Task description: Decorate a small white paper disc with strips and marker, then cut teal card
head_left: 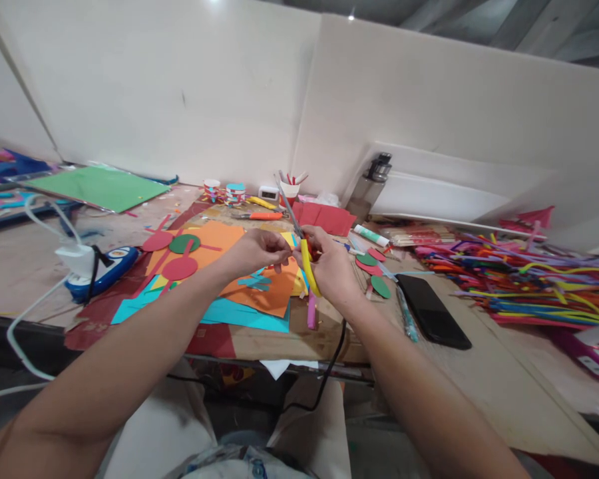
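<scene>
"How are the hands posed?"

"I see the right hand (332, 263) wrapped round the yellow-handled scissors (307, 266), tips angled up and away. Beside it, the left hand (257, 253) pinches its fingertips together; I can't tell whether anything's between."

Free above phone (432, 311); apparent bottle (365, 197) beyond.

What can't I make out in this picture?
In the head view:
- Whatever the left hand may pinch: too small, blurred.
- Part of the scissors: covered by the right hand.
- The small white device's display: too small.
- The magenta object: cut off by the right edge.
</scene>
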Demonstrator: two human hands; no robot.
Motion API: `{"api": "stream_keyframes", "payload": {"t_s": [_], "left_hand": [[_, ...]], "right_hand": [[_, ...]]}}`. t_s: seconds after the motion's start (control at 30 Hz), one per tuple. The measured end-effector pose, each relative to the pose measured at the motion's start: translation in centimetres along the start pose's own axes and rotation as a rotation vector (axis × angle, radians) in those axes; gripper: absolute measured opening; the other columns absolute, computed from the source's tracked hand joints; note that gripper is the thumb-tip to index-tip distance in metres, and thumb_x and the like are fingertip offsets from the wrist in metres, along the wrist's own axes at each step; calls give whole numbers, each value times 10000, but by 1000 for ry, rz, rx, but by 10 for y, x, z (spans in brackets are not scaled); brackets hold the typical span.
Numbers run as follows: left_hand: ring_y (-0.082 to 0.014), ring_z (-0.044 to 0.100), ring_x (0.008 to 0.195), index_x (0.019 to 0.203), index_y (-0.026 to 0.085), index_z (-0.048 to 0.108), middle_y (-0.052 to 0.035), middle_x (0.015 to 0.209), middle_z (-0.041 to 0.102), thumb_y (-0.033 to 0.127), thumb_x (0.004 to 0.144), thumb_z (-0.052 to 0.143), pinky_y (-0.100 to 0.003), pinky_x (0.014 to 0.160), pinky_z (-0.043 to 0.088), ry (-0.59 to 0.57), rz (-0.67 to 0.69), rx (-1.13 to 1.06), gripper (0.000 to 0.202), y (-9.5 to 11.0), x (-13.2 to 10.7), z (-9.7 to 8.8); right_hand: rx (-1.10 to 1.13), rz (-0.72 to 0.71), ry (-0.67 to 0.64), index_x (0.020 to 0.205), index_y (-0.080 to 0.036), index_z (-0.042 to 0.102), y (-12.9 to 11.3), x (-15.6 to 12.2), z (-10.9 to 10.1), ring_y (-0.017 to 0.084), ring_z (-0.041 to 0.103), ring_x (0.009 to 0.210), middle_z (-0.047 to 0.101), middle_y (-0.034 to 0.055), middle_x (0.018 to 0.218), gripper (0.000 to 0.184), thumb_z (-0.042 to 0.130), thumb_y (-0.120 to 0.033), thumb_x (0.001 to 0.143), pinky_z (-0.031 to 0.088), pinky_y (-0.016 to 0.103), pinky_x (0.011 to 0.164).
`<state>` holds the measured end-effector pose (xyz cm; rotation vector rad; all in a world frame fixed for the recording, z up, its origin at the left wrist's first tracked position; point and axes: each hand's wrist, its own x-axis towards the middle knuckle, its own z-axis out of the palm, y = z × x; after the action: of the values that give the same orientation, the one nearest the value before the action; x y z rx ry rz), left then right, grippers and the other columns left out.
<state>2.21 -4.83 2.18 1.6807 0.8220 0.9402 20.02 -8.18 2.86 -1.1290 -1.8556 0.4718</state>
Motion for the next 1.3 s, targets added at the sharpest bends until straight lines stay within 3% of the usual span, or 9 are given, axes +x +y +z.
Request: {"api": "stream_keyframes", "payload": {"t_s": [0.13,0.33,0.53,0.67,0.8,0.97,1.1,1.3], "left_hand": [[-117,575,482,659,142,652,-29,563,628,257,685,712,-225,475,401,15,-8,9,133,2,0,1],[-108,553,488,681,133,654,-29,549,624,261,680,720,-219,480,394,87,-33,-97,144,3,1,2],[-72,553,532,704,126,654,-31,667,670,270,664,760,-205,536,421,207,-8,-513,183,-4,7,13],[-59,573,549,710,115,652,-35,708,684,234,655,781,-187,560,447,217,-50,-714,183,-7,10,21],[-53,586,567,725,116,657,-38,724,689,212,696,762,-177,591,473,200,-60,-813,146,-8,11,25],[-46,546,534,698,117,648,-12,676,651,213,675,777,-169,529,427,229,-80,-830,162,-4,10,27],[-62,548,596,694,128,650,6,665,617,235,652,795,-187,555,421,266,-54,-768,185,-2,8,27],[-112,618,755,694,130,662,-27,755,668,244,661,776,-217,634,443,296,-31,-686,165,1,7,13]], "right_hand": [[1,28,40,1167,-185,605,-3,0,3,135,555,686,646,11,811,434,626,-204,734,447,259,649],[193,120,197,1139,-178,575,-6,1,14,145,579,726,640,20,824,396,630,-249,753,469,286,693],[471,144,355,1090,-209,542,-7,3,23,112,566,657,637,9,856,406,690,-337,734,488,260,638],[573,182,389,1082,-223,522,-6,3,26,77,495,548,610,-2,849,445,713,-374,710,443,223,511],[600,199,413,1105,-231,497,-5,3,27,78,510,545,604,3,872,473,705,-397,714,459,227,507],[548,192,423,1157,-231,478,-4,3,28,135,614,731,623,35,935,514,681,-438,733,527,259,634],[546,188,401,1131,-235,466,-6,2,28,141,615,761,614,40,944,473,649,-459,757,514,251,612],[461,221,172,1126,-251,447,-5,3,25,108,541,631,566,-11,835,434,582,-512,807,442,227,532]]}}
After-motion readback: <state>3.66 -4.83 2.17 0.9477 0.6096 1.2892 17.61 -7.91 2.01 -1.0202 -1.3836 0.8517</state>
